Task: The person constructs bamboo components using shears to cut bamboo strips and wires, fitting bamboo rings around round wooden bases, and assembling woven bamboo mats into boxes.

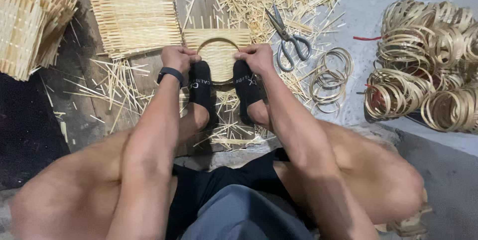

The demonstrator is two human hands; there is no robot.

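Note:
A small woven bamboo mat [217,38] lies on the floor with a bamboo ring [219,60] pressed onto it. My left hand [178,58] grips the ring's left side and my right hand [257,57] grips its right side. My two feet in black socks [200,86] hold down the near edge of the mat, just below my hands. A black band sits on my left wrist [171,73].
Scissors [288,40] lie right of the mat among loose bamboo slivers. Several loose rings [330,76] sit further right, with big bundles of rings [428,60] beyond. Stacked woven mats [134,16] lie at the back left, more [27,21] at the far left.

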